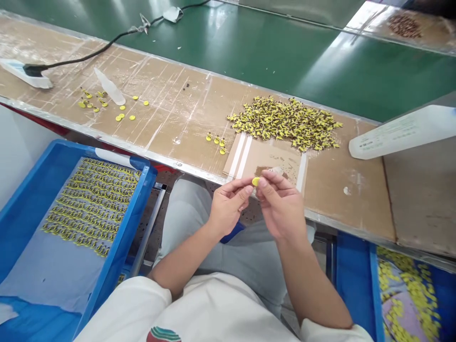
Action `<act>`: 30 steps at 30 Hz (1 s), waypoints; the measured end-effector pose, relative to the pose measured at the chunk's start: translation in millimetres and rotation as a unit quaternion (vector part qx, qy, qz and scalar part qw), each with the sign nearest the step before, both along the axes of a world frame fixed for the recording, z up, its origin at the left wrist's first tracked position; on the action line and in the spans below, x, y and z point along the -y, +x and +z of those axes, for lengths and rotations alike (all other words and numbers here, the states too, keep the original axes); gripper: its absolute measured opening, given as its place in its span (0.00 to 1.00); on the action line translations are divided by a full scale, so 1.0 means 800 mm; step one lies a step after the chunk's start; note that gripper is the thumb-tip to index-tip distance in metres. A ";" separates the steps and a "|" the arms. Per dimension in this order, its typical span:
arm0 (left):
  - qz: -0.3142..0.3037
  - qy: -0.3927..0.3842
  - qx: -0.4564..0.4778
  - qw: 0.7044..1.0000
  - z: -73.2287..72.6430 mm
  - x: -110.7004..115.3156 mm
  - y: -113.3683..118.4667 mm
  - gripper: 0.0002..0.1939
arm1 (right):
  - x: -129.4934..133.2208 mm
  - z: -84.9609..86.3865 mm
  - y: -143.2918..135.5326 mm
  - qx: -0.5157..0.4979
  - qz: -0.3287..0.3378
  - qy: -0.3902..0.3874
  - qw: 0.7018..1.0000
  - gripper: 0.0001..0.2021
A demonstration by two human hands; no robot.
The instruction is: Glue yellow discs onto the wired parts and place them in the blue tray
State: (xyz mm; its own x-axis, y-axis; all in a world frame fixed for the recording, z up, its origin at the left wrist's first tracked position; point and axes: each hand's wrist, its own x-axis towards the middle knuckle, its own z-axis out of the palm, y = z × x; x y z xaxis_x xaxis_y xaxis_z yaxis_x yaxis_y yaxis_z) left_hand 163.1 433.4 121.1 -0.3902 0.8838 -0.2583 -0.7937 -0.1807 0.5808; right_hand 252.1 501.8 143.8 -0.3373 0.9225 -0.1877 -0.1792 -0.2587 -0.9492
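Just in front of the table edge, a small round yellow disc (255, 181) is held at the fingertips of both hands. My left hand (228, 206) is closed in a pinch at the disc's left side; whether it also holds a small part is hidden by the fingers. From the other side my right hand (283, 209) pinches the disc between thumb and fingers. Beyond them a flat cardboard piece (265, 149) with white tape strips lies on the table. At its far side is a big heap of small yellow-and-dark figures (285, 122). Several figures on yellow bases (216, 139) stand left of the cardboard.
A blue crate (142, 190) at left holds rows of figures on a cloth. Another blue bin (356, 285) at right contains yellow discs. A white bottle (402, 133) lies at right. A translucent pointed bottle (109, 88), loose discs and a black cable (92, 56) are at left.
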 end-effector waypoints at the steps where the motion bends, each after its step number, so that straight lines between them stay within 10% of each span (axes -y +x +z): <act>1: 0.010 -0.002 -0.008 1.000 0.000 0.000 0.004 0.12 | 0.007 -0.003 -0.001 -0.008 -0.006 -0.023 1.000 0.16; 16: -0.094 0.025 -0.054 0.994 -0.002 0.011 -0.005 0.15 | 0.039 -0.005 0.012 -0.045 0.037 -0.138 0.989 0.23; 20: -0.080 0.011 0.012 0.997 0.004 0.009 -0.018 0.13 | 0.035 0.005 0.018 0.064 0.067 -0.037 0.995 0.25; 23: -0.053 0.013 0.081 0.995 0.009 0.006 -0.030 0.12 | -0.003 0.013 0.028 0.190 -0.038 0.192 0.962 0.16; 26: -0.032 0.000 0.113 0.993 0.005 0.002 -0.039 0.13 | -0.086 0.003 0.039 0.307 -0.127 0.389 0.859 0.13; 30: 0.005 -0.094 0.049 0.994 -0.003 -0.005 -0.041 0.14 | -0.201 -0.033 0.042 0.423 -0.028 0.447 0.788 0.12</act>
